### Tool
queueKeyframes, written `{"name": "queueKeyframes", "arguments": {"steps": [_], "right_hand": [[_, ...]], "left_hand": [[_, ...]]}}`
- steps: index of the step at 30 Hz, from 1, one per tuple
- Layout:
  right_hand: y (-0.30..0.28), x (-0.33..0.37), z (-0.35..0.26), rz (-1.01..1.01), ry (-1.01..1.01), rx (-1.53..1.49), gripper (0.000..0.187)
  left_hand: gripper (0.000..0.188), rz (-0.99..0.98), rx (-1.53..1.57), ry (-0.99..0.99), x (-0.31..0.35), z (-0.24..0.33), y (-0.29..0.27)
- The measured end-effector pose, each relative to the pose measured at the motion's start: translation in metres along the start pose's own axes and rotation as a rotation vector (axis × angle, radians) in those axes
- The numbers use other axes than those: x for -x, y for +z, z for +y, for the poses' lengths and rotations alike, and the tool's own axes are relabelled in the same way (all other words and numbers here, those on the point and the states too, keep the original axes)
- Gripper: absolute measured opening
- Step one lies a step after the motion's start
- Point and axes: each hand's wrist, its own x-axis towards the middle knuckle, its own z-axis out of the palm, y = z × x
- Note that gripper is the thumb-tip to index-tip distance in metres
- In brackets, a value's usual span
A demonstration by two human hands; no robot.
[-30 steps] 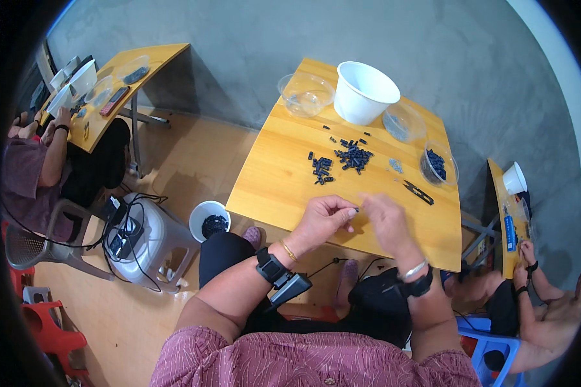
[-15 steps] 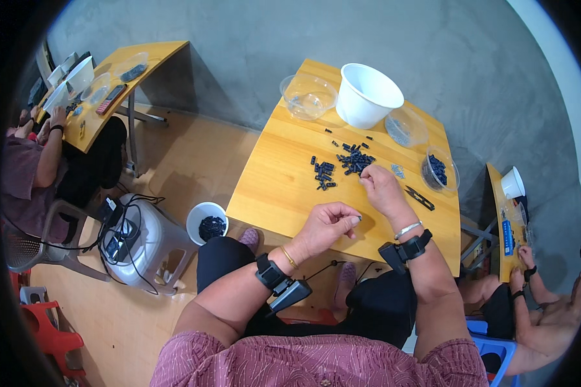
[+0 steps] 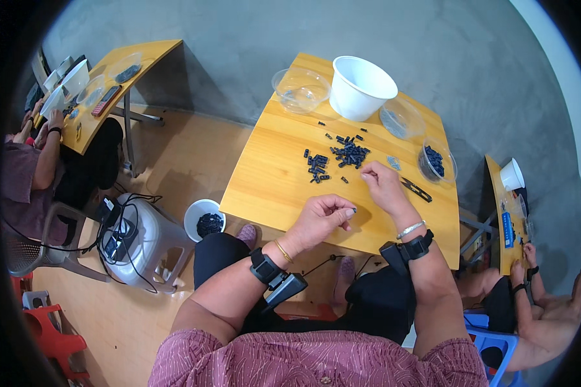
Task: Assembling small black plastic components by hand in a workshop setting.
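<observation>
Above the near part of the wooden table, my left hand [image 3: 319,219] pinches a small dark piece [image 3: 354,209] between thumb and forefinger. My right hand [image 3: 386,188] is to its right, its fingertips pressed together near the loose pile of small black plastic parts [image 3: 350,153]; what they hold, if anything, is hidden. One single black part [image 3: 345,180] lies just left of those fingertips. A second group of black parts [image 3: 317,166] sits left of the pile. To the right of my right hand lie a black tweezer-shaped tool [image 3: 417,189] and several tiny shiny pieces [image 3: 394,162].
A white tub [image 3: 363,90], a clear bowl [image 3: 300,90], a clear bowl of small bits [image 3: 401,118] and one of dark parts [image 3: 436,161] line the table's far side. A white bucket [image 3: 204,221] stands left on the floor, beside a stool with cables [image 3: 139,238]. Other people work at both sides.
The single black part now lies near my right fingertips, where none showed before. My right hand has shifted slightly; my left still pinches its piece. The whole view has moved a little.
</observation>
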Motion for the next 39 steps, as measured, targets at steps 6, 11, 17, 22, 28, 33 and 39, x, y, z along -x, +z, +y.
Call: {"name": "queueKeyframes", "arguments": {"steps": [6, 11, 17, 22, 28, 33, 39], "right_hand": [[0.023, -0.006, -0.019, -0.092, -0.194, 0.119, 0.012], [0.027, -0.001, -0.018, -0.125, -0.296, 0.192, 0.012], [0.006, 0.006, -0.007, -0.027, 0.036, -0.150, 0.004], [-0.005, 0.031, -0.031, -0.124, 0.306, -1.066, 0.006], [-0.010, 0.042, -0.045, -0.217, 0.333, -1.317, 0.009], [-0.009, 0.043, -0.045, -0.282, 0.350, -1.315, 0.010], [-0.004, 0.043, -0.038, -0.323, 0.364, -1.310, 0.010]], "left_hand": [[0.015, -0.018, -0.008, -0.001, -0.001, -0.001, -0.002], [0.015, -0.017, -0.009, -0.010, 0.002, 0.002, -0.001], [0.013, 0.047, 0.144, -0.013, -0.002, -0.002, -0.002], [0.012, 0.099, 0.235, -0.029, -0.001, -0.005, -0.004], [0.012, 0.080, 0.193, -0.002, -0.004, -0.006, -0.004], [0.014, 0.109, 0.178, 0.016, -0.003, -0.006, -0.004], [0.014, 0.116, 0.156, 0.014, -0.003, -0.006, -0.003]]}}
